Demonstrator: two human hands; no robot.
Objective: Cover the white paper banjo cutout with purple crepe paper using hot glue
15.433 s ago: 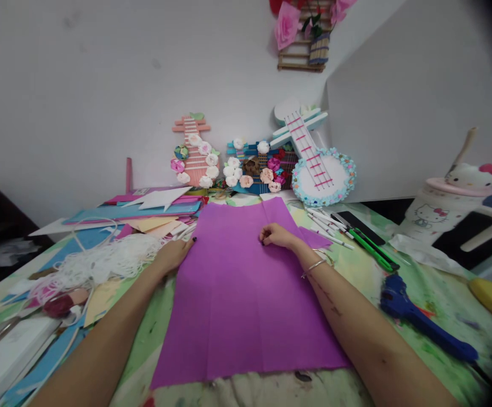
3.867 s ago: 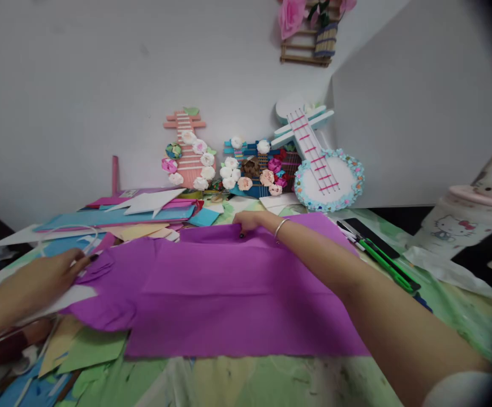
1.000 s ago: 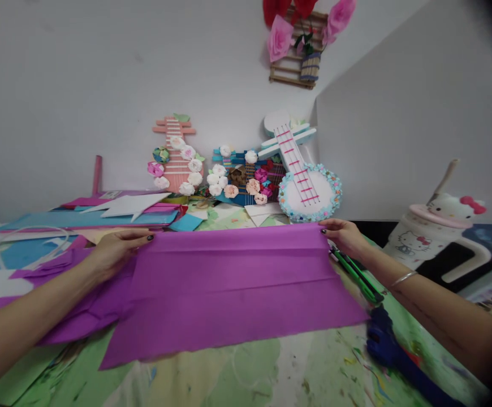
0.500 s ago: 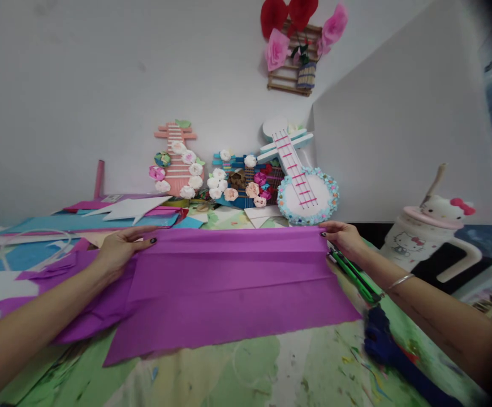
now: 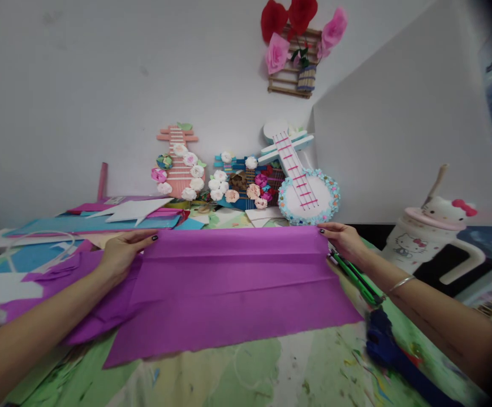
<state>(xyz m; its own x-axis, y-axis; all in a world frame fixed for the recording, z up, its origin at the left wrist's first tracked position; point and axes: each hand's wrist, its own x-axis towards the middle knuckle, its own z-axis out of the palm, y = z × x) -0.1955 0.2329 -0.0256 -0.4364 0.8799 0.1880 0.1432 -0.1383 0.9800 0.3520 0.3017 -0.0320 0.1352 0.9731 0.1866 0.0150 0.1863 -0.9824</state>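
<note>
A wide sheet of purple crepe paper (image 5: 233,288) stretches between my hands, with crosswise creases and its near edge resting on the table. My left hand (image 5: 124,251) pinches its far left corner, thumb on top. At the far right corner, my right hand (image 5: 342,240) grips the sheet between thumb and fingers. More bunched purple paper (image 5: 97,322) lies under and beside my left forearm. Just below my right hand are a green-and-black cutter (image 5: 358,282) and a dark blue tool (image 5: 388,345), whose kind I cannot make out.
Paint-stained green cloth (image 5: 237,373) covers the table. Coloured sheets (image 5: 93,223) pile up at the left. Flower-decorated model instruments (image 5: 301,195) lean on the back wall. A white lidded mug (image 5: 415,237) stands at the right, beyond my forearm.
The far edge of the paper shows a slightly deeper band, and my left hand has shifted a little to the right. Both hands keep their hold; the view has moved slightly.
</note>
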